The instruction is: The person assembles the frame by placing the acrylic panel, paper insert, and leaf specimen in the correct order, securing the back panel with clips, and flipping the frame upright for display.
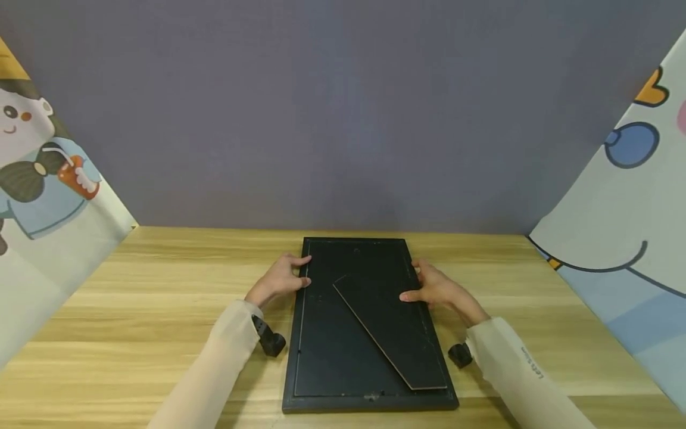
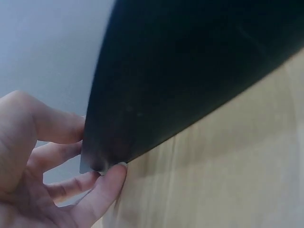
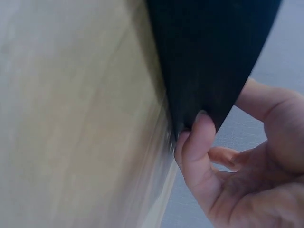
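A black picture frame [image 1: 321, 333] lies with its back facing up, its long sides running away from me. On that back lies a dark stand leg [image 1: 399, 339], set at a slant with a pale cut edge. My left hand [image 1: 278, 277] grips the frame's left side, thumb on the near face. On the opposite side my right hand [image 1: 436, 286] holds the right edge, thumb over the back. Both wrist views show fingertips curled against the frame's dark edge [image 2: 142, 95], the right hand's fingers [image 3: 198, 142] bent round it. The frame's front is hidden.
The frame is above or on a light wood-grain table [image 1: 177, 286]; the head view does not show which. A grey panel [image 1: 343, 119] rises behind the table. Cartoon-printed panels [image 1: 48, 280] stand at left and right. A small black camera [image 1: 272, 342] sits at each wrist.
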### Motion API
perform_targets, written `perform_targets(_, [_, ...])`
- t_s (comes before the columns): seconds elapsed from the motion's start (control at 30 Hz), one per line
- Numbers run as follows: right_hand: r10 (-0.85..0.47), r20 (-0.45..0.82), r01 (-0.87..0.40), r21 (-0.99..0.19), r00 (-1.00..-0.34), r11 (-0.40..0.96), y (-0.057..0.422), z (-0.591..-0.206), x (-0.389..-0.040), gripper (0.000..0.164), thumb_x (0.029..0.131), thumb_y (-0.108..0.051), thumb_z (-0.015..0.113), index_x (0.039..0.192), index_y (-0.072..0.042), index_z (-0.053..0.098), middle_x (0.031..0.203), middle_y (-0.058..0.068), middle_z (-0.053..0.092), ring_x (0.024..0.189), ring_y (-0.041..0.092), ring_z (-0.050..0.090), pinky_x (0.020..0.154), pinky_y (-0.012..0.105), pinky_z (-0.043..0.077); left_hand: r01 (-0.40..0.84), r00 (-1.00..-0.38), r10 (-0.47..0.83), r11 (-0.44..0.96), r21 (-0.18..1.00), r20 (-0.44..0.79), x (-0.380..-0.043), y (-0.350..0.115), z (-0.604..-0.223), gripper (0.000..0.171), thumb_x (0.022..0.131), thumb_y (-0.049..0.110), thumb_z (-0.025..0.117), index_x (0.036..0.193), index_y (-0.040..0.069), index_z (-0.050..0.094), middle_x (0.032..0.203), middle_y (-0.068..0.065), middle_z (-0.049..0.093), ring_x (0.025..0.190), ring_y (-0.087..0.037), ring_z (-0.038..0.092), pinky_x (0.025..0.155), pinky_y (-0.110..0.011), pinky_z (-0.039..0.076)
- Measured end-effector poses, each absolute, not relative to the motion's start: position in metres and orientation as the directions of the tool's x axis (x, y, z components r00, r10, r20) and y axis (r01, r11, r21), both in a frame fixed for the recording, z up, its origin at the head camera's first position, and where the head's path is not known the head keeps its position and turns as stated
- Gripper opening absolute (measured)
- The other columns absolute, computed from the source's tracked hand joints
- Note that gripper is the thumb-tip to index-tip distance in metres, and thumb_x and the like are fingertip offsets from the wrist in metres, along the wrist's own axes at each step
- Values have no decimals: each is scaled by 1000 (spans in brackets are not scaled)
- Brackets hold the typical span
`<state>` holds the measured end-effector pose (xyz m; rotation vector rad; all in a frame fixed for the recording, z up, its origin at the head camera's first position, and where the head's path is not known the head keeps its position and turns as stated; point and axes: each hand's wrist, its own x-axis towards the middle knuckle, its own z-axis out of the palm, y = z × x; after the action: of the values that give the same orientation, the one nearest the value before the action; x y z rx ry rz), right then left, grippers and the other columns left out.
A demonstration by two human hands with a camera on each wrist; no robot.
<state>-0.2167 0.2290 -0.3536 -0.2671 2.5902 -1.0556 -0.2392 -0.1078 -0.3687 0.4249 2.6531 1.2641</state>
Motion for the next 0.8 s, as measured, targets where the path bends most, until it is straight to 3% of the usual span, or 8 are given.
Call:
perform_targets(0.13, [-305,-226,-57,-712,-925,699,228,-354,-217,88,85,-16,73,145,11,14,114,33,50,49,14,45,43,28,44,202,-943,331,603,771,-12,-235,-109,-368,60,85,4,64,140,-2,42,127,-33,42,51,-12,29,55,-25,37])
perform_targets(0.27, [-305,-240,-46,-714,-922,699,226,-353,-217,89,86,-15,71,146,10,11,119,36,48,45,13,41,42,27,43,201,-945,327,593,779,-5,-232,-111,-368,60,87,6,64,142,1,41,136,-33,42,48,-12,36,48,-24,37])
perform_targets(0.33, [-299,-254,-34,-709,-920,704,226,-353,-217,89,86,-16,71,147,9,10,124,38,45,45,12,39,42,27,43,205,-949,317,599,774,6,-231,-112,-369,61,87,8,65,143,2,41,139,-31,44,56,-16,52,54,-27,45])
perform_targets(0.4, [-290,-263,-22,-705,-920,709,225,-352,-217,89,86,-16,71,147,8,11,126,38,43,46,13,39,43,28,43,202,-953,303,603,771,13,-229,-113,-370,62,87,11,66,143,3,41,138,-30,46,79,-27,66,67,-33,53])
perform_targets(0.5, [-280,-261,-22,-694,-924,720,224,-352,-215,89,86,-17,71,147,8,12,127,38,43,48,14,41,43,28,43,196,-961,276,615,764,25,-226,-113,-372,63,88,16,67,144,4,40,138,-29,46,118,-38,57,94,-44,51])
perform_targets(0.6, [-272,-256,-26,-683,-927,730,224,-352,-214,89,86,-18,72,147,8,13,126,38,44,49,15,43,44,29,44,190,-963,267,612,767,26,-222,-114,-374,65,87,17,68,144,4,39,131,-29,53,114,-38,58,92,-46,51])
perform_targets(0.7, [-268,-257,-35,-659,-928,752,224,-350,-213,90,84,-19,73,146,9,15,127,38,45,62,19,54,50,32,51,193,-964,265,608,770,32,-216,-113,-377,68,86,17,69,144,2,38,126,-30,56,112,-39,59,92,-48,51])
perform_targets(0.8, [-275,-235,-82,-603,-932,794,224,-346,-213,91,82,-22,76,144,13,19,124,37,48,89,32,62,70,41,56,170,-967,255,590,789,17,-210,-113,-379,70,87,18,68,146,1,35,131,-31,52,120,-41,53,97,-50,48])
